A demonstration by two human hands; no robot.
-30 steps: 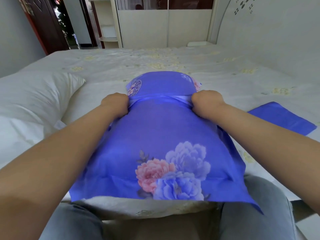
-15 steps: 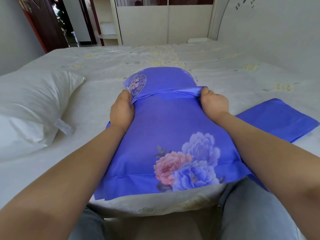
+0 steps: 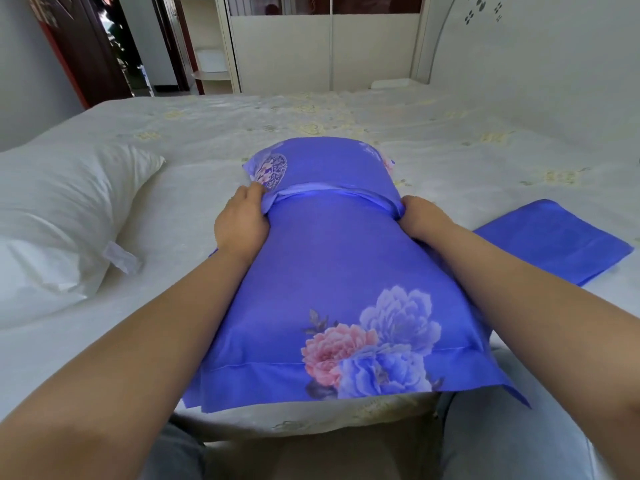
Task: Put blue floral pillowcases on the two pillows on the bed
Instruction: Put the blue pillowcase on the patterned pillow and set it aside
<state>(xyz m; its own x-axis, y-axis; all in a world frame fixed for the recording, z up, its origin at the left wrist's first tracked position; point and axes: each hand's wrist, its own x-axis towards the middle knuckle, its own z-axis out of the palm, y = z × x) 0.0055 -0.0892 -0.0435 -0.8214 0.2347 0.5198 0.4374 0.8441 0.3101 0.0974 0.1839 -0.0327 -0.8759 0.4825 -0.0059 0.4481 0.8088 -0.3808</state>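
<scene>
A pillow in a blue floral pillowcase [image 3: 332,265] lies lengthwise on the bed in front of me, its flower print near my knees. A bunched fold of the case crosses it near the far end. My left hand [image 3: 240,221] grips the left end of that fold. My right hand [image 3: 420,218] grips the right end. A bare white pillow [image 3: 65,216] rests at the left. A second blue pillowcase [image 3: 550,240] lies flat and folded at the right.
The bed [image 3: 346,126] with its cream patterned sheet stretches ahead to a white wardrobe [image 3: 322,50]. An open doorway [image 3: 138,46] is at the back left. The headboard [image 3: 536,46] runs along the right. My grey-trousered knees sit at the bed's near edge.
Both hands have slid the bunched fold of the case a little further along the pillow. The view has shifted, so the pillow sits more to the right.
</scene>
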